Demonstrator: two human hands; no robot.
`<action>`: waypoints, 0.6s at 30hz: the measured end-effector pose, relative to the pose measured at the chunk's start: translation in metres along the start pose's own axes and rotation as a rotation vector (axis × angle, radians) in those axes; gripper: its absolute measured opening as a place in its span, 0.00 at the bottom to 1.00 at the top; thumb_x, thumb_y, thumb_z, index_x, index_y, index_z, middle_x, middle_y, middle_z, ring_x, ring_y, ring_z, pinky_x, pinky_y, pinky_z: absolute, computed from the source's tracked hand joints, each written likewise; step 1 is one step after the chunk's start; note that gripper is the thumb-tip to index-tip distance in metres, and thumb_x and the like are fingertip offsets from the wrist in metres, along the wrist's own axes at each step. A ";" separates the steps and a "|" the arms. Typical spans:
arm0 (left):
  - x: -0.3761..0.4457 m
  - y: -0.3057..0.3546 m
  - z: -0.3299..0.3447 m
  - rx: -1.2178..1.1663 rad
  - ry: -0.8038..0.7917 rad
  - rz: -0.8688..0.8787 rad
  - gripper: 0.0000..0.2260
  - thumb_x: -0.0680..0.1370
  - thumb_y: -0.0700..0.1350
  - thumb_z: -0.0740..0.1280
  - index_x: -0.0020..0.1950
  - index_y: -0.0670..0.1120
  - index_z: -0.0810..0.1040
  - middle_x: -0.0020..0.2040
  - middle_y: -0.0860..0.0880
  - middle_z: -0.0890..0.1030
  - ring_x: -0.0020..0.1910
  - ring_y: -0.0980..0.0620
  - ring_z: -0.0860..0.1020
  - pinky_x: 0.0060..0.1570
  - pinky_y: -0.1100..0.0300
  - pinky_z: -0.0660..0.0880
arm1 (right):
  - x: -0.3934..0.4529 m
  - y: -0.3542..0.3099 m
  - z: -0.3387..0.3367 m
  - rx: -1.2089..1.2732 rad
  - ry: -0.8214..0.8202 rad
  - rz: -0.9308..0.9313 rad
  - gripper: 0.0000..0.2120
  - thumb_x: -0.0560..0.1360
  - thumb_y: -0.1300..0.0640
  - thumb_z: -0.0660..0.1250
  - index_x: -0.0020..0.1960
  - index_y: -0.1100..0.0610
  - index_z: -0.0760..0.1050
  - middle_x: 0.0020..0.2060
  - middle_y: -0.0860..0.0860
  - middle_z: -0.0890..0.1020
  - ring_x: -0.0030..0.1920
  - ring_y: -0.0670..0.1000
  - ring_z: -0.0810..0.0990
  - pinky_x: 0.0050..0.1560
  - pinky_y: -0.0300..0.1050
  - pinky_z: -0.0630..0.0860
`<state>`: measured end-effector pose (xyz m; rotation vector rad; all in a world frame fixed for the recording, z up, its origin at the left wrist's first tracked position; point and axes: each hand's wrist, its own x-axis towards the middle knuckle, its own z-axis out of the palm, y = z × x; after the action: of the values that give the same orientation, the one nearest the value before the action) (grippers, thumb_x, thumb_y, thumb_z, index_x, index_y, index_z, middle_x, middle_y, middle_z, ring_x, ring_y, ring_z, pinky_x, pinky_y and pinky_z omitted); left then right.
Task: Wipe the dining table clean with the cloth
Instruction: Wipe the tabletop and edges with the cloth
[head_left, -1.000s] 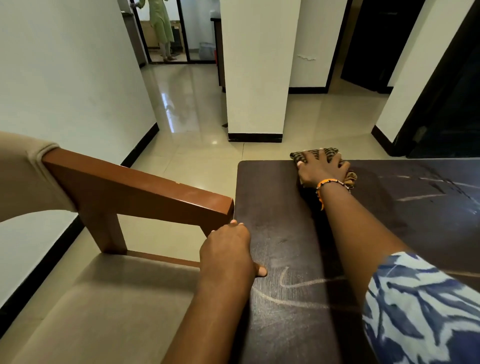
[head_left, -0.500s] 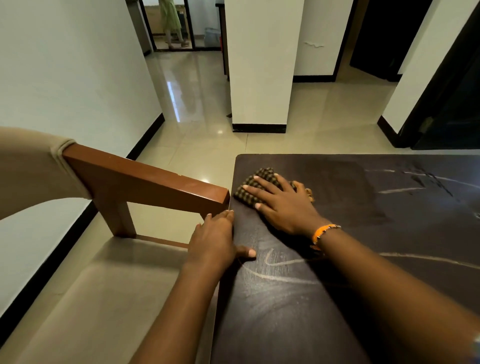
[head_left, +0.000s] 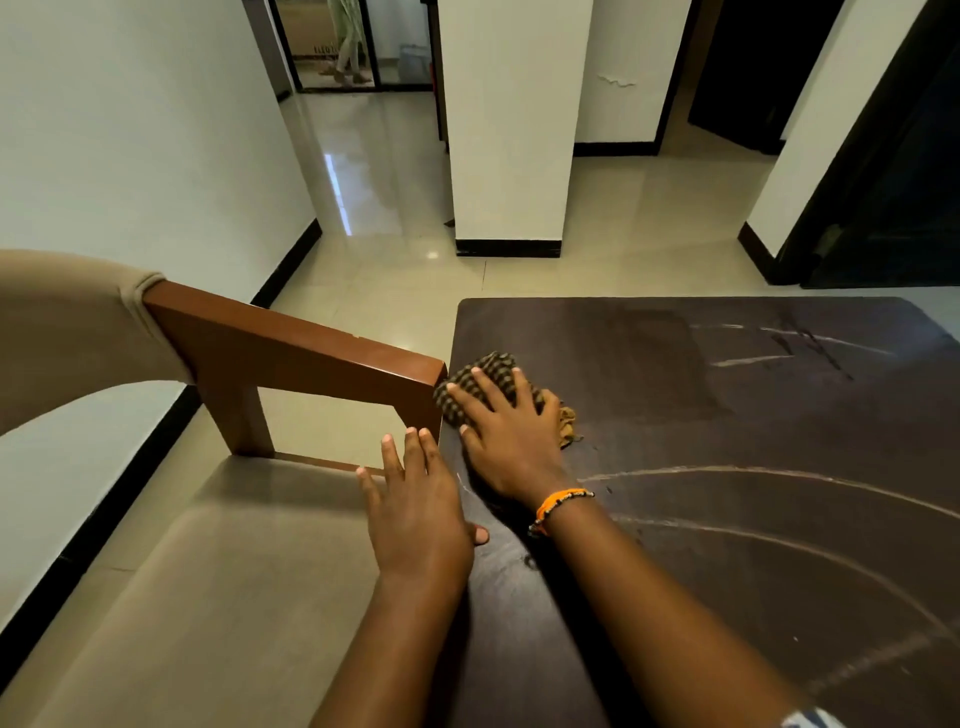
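Our right hand (head_left: 511, 441) lies flat, fingers spread and straight, pressing down on the bunched brown-and-tan checked cloth (head_left: 488, 387) in the middle of the frame. The cloth sits on the dark brown wooden dining table (head_left: 727, 519) at its left edge, touching the end of the reddish-brown wooden armrest (head_left: 291, 353) of the beige cushioned chair (head_left: 208, 597). Our right forearm runs in from the lower right, with an orange beaded thread bracelet (head_left: 558, 504) at the wrist. Our left hand (head_left: 418, 512) rests just left of it, fingers extended and relaxed over the table's edge, thumb on the tabletop, gripping nothing. Pale curved chalky streaks (head_left: 779, 475) cross the tabletop at the right of the frame.
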<state>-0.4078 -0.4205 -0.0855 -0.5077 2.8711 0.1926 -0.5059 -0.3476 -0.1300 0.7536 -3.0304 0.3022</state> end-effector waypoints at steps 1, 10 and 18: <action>0.000 0.002 0.000 0.022 0.007 0.009 0.43 0.75 0.56 0.65 0.77 0.43 0.41 0.78 0.45 0.44 0.76 0.42 0.39 0.73 0.43 0.43 | -0.003 0.006 -0.002 -0.007 -0.013 -0.052 0.22 0.80 0.46 0.51 0.74 0.38 0.54 0.76 0.44 0.54 0.76 0.58 0.47 0.69 0.60 0.49; -0.002 0.002 0.001 0.044 -0.002 0.051 0.37 0.75 0.57 0.65 0.77 0.45 0.50 0.77 0.46 0.57 0.77 0.42 0.45 0.72 0.40 0.42 | -0.048 0.166 -0.041 -0.064 0.046 0.489 0.22 0.80 0.44 0.51 0.73 0.35 0.54 0.76 0.41 0.55 0.74 0.55 0.53 0.67 0.58 0.55; -0.004 -0.009 0.007 -0.066 0.019 0.107 0.36 0.76 0.56 0.64 0.77 0.44 0.50 0.77 0.47 0.55 0.77 0.42 0.47 0.73 0.41 0.42 | -0.032 0.085 -0.032 -0.017 -0.022 0.551 0.24 0.80 0.45 0.50 0.75 0.39 0.49 0.77 0.45 0.49 0.75 0.61 0.45 0.70 0.63 0.48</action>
<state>-0.4001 -0.4261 -0.0919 -0.3695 2.9207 0.3028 -0.5183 -0.2528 -0.1163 -0.0979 -3.1946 0.2651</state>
